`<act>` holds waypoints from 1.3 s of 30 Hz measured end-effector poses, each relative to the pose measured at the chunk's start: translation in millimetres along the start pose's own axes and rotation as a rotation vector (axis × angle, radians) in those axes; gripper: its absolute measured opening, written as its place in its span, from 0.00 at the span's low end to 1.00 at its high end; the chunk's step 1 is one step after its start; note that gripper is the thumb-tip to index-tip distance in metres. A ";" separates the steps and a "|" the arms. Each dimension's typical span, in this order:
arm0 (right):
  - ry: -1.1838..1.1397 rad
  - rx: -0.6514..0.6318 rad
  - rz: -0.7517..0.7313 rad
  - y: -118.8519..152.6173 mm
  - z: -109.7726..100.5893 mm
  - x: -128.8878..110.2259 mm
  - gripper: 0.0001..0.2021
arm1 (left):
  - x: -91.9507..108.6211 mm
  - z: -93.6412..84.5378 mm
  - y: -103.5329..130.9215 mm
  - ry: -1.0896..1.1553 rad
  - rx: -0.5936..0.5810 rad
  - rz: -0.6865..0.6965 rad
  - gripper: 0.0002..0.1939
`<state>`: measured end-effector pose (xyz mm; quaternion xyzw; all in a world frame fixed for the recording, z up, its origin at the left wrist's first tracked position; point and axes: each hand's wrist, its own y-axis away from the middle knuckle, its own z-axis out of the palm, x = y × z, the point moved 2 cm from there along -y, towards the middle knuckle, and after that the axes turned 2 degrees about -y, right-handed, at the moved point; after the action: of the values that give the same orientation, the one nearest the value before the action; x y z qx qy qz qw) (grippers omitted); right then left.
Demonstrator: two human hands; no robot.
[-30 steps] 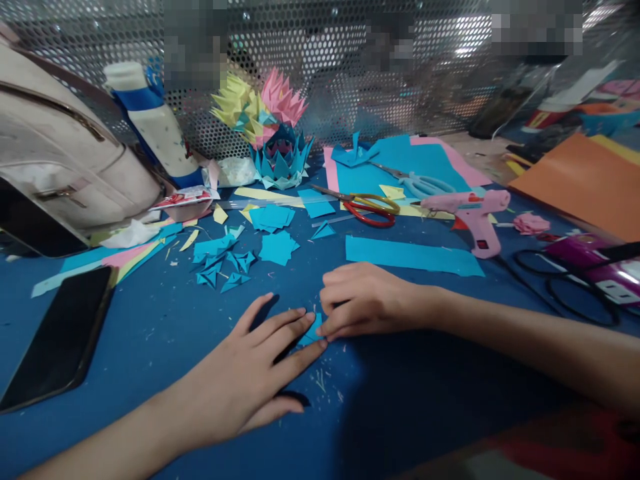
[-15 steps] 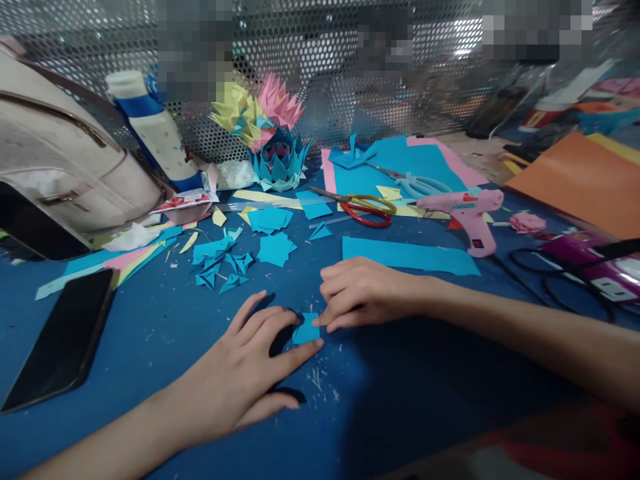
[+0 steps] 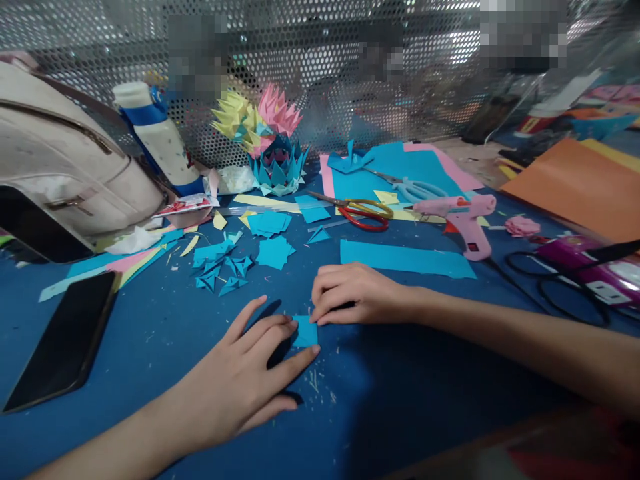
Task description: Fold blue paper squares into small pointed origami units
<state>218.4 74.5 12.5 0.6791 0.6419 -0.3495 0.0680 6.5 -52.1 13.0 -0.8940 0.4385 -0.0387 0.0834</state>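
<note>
This looks like folding — the left hand (image 3: 243,377), fingers spread, steadies 1 little blue paper square (image 3: 305,331) on the table (image 3: 165,333), the right hand (image 3: 357,293), fingers curled, touches its far right corner, pinching unclear — and the next crease probably needs matched edges.

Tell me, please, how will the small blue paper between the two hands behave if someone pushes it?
The small blue paper is probably light, since it looks thin and small. Lying flat on the blue table, it would likely slide rather than tip or roll. Its thin edges could bend if pushed hard.
</note>
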 end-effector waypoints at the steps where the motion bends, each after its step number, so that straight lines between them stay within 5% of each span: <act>1: 0.020 -0.009 -0.003 -0.1 0.2 -0.5 0.05 | 0.3 0.1 0.7 -0.011 0.018 0.003 0.24; 10: 0.099 -0.045 -0.034 0.1 -0.5 -1.0 0.05 | -1.1 -0.1 4.0 0.022 0.168 -0.009 0.19; 29: -0.037 -0.064 0.131 -4.8 4.1 -11.8 0.05 | -0.3 -2.8 -0.6 0.036 0.171 -0.001 0.18; 39: -0.306 0.000 0.226 -4.2 2.8 -20.3 0.05 | -3.0 0.3 0.8 0.108 0.155 -0.049 0.19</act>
<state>214.9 57.0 23.3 0.6859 0.5438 -0.4387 0.2037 4.0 -50.2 12.5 -0.8920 0.4160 -0.1227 0.1273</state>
